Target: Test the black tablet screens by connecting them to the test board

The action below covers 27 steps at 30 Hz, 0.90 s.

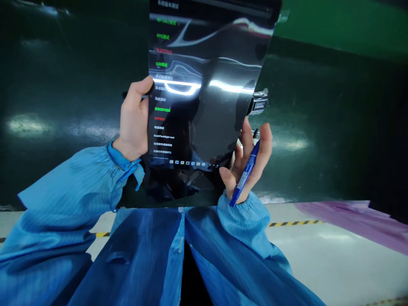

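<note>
A large black tablet (207, 106) is held up in front of me, its glossy screen showing a list of green, red and grey text lines and a row of icons at the bottom. My left hand (134, 121) grips its left edge, thumb on the glass. My right hand (248, 163) supports the lower right corner with the fingers spread, and a blue marker pen (245, 172) lies across them. A small metal connector (257, 104) sticks out at the tablet's right edge. Both arms wear blue smock sleeves.
A dark green work surface (334, 127) spreads behind the tablet, with glare patches on it. Below its front edge lies a pale floor (334, 259) with a yellow-black striped line (293, 223) and a purple patch (350, 216) at the right. My blue smock fills the lower frame.
</note>
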Motion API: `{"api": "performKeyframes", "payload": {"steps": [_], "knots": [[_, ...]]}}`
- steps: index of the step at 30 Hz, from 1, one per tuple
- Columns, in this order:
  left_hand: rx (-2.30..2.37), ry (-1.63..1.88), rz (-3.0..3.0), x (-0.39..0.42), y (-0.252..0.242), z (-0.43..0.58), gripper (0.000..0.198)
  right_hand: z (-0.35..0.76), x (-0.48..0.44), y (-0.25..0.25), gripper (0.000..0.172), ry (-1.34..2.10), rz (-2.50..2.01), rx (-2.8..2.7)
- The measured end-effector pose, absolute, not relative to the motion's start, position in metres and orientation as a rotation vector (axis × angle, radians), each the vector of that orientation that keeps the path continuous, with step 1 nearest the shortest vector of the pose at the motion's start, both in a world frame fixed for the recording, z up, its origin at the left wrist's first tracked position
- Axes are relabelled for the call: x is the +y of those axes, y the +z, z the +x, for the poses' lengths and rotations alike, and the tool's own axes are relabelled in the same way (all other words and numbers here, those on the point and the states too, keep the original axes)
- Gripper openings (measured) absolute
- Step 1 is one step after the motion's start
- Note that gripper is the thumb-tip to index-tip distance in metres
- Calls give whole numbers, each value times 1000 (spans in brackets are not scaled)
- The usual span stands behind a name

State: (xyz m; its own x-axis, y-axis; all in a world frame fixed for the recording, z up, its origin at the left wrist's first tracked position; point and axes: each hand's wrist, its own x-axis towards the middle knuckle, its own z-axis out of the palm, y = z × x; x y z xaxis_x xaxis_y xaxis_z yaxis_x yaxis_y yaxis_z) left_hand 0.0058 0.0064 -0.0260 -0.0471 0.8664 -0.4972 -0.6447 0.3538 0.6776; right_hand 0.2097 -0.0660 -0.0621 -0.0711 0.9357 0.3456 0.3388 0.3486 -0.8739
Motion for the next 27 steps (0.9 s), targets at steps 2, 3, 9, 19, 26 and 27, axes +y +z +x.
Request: {"api": "performKeyframes", "payload": {"steps": [2,3,9,19,26,27], "knots": [[1040,1237,266,6,-25,7,30,209,-65,-61,78,722,-1163,-1614],[1029,1244,259,6,-24,7,29,209,-63,-60,77,697,-1168,-1620],[934,1257,227,8,-20,8,30,242,-45,-53,39,419,-1301,-1600],[1013,1264,240,7,-18,7,32,294,-32,-68,10,-208,-1500,-1808],[952,1251,246,7,-20,6,34,291,-31,-69,13,-215,-1498,-1878],[947,1257,246,7,-20,6,34,291,-31,-69,13,-230,-1502,-1896]]}}
